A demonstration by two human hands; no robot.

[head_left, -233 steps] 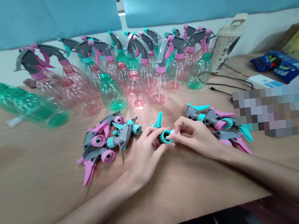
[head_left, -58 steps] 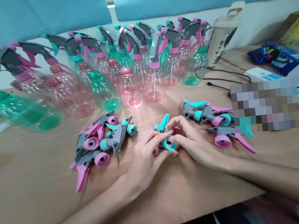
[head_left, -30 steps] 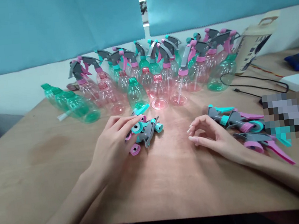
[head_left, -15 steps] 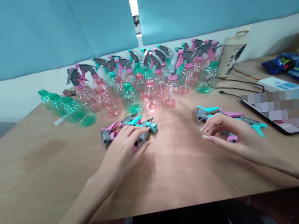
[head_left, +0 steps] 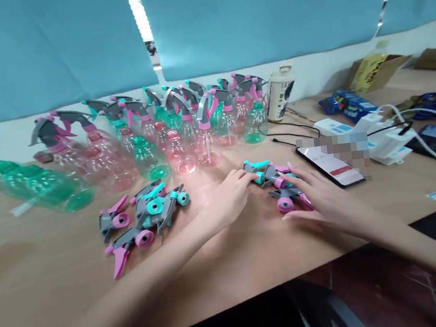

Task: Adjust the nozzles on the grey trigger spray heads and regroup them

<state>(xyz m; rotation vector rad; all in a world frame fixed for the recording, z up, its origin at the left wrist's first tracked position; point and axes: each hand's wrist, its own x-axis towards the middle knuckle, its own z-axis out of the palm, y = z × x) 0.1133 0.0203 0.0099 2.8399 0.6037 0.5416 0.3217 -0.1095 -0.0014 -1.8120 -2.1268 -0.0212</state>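
Note:
My left hand (head_left: 233,197) reaches across to the right-hand pile of spray heads (head_left: 268,173), its fingertips at a turquoise collar; the thumb is hidden. My right hand (head_left: 318,194) lies over the right side of that pile, fingers spread and thumb apart, beside a grey spray head with a pink collar (head_left: 285,204). Neither hand is closed round anything. A second pile of grey, pink and turquoise spray heads (head_left: 154,207) lies to the left of my left hand. One pink-trigger spray head (head_left: 126,242) rests at that pile's near edge.
Behind stand several pink and green clear bottles, some with spray heads, such as a pink bottle (head_left: 208,146) and an uncapped green one (head_left: 150,160). Green bottles (head_left: 40,189) line the left. A phone (head_left: 331,169), white power strip (head_left: 380,139), cables and cream tumbler (head_left: 281,93) are rightward.
The view has swung right. My left hand has left the left pile and moved to the right pile. My right hand has spread its fingers beside the right pile's spray heads.

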